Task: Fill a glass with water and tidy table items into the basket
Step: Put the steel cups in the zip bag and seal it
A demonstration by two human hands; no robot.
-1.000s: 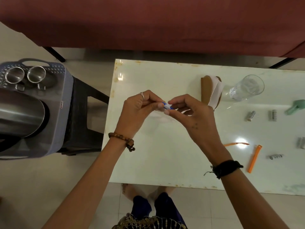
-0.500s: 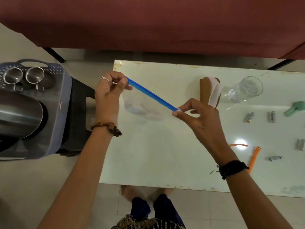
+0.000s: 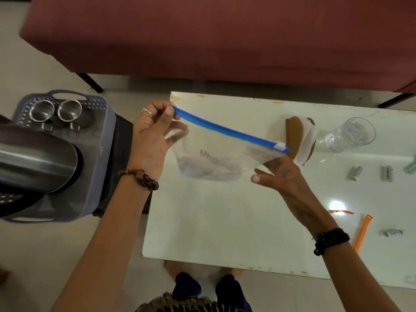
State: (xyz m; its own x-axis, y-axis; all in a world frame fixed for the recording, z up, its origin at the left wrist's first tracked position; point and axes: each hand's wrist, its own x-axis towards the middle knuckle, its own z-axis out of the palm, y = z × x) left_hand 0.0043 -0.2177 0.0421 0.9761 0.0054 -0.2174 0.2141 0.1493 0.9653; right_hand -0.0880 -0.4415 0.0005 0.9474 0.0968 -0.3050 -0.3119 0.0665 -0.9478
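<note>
A clear zip bag (image 3: 209, 158) with a blue zip strip (image 3: 225, 129) hangs stretched over the left part of the white table (image 3: 225, 221). My left hand (image 3: 153, 136) pinches the strip's left end between thumb and fingers. The white slider (image 3: 280, 145) sits at the strip's right end. My right hand (image 3: 283, 176) is below that end with fingers straight, touching the bag's lower right edge. A clear glass (image 3: 351, 134) stands on the table at the back right. The grey-blue basket (image 3: 101, 136) stands left of the table.
In the basket are two steel cups (image 3: 56, 111) and a steel jug (image 3: 33, 161). A brown item wrapped in white paper (image 3: 299, 136), three batteries (image 3: 355, 173), orange sticks (image 3: 362, 233) and a green object (image 3: 410, 165) lie on the table. A red sofa (image 3: 225, 41) runs behind.
The hands moved apart from the middle and the bag is stretched out. The slider reached the strip's right end, and my right hand let go of it and opened below the bag.
</note>
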